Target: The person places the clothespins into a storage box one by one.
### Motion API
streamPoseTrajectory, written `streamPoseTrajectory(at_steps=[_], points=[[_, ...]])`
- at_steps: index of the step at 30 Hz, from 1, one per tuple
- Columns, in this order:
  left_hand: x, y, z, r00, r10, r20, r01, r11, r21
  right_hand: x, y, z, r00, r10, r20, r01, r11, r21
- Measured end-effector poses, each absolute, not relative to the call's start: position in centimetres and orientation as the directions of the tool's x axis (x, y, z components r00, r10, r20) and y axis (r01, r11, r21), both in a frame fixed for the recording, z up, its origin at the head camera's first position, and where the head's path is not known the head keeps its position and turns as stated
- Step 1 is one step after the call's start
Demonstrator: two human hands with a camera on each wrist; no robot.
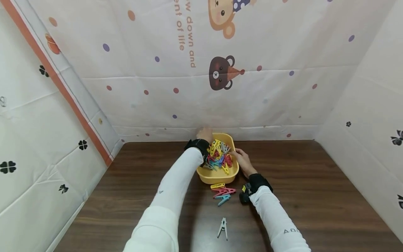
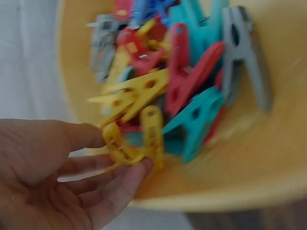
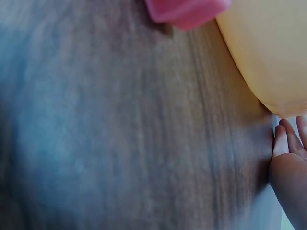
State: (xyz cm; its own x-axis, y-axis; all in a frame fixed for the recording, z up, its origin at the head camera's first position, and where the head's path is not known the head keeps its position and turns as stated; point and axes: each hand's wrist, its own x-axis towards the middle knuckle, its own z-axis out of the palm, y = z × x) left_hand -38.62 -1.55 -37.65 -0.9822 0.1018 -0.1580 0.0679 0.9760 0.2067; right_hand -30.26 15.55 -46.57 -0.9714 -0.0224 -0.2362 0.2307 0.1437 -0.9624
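A yellow plastic basin (image 1: 232,177) stands at the back of the table and holds a pile of clothespins (image 1: 217,153) in yellow, red, blue, teal and grey. My left hand (image 1: 205,135) reaches to its far left side. In the left wrist view, that hand's thumb and fingers pinch a yellow clothespin (image 2: 120,146) by the basin wall, close to the pile. At the basin's right side, my right hand (image 1: 244,161) grips the rim, thumb on top and fingers along the outer wall. Most of this hand lies outside the right wrist view.
In front of the basin lie a yellow clothespin (image 1: 218,186), red clothespins (image 1: 224,191) and a blue clothespin (image 1: 223,199). Nearer me is a grey clothespin (image 1: 223,229) on the brown wooden table (image 1: 132,210). A printed white cloth (image 1: 141,108) hangs behind the table.
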Motion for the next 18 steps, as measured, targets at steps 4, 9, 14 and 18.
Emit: streamPoseTrajectory(at_steps=[4,9,14,18], points=[[-38.7,-0.8,-39.2,-0.975,0.019,-0.223,-0.028,0.978,0.208,-30.2,15.7,-46.7,-0.972,-0.017,-0.232,0.228,0.134,-0.964],[-37.8,-1.0,-38.0,-0.974,0.075,-0.213,0.046,0.99,0.136,-30.0,15.3,-46.6,-0.972,-0.005,-0.234,0.232,0.138,-0.963],[-36.0,-1.6,-34.1,-0.936,0.311,-0.165,0.31,0.95,0.03,-30.0,15.3,-46.7,-0.972,-0.006,-0.235,0.231,0.142,-0.962],[-32.3,-1.9,-31.8,-0.85,0.519,-0.087,0.514,0.854,0.075,-30.2,15.4,-46.7,-0.977,-0.003,-0.213,0.21,0.145,-0.967]])
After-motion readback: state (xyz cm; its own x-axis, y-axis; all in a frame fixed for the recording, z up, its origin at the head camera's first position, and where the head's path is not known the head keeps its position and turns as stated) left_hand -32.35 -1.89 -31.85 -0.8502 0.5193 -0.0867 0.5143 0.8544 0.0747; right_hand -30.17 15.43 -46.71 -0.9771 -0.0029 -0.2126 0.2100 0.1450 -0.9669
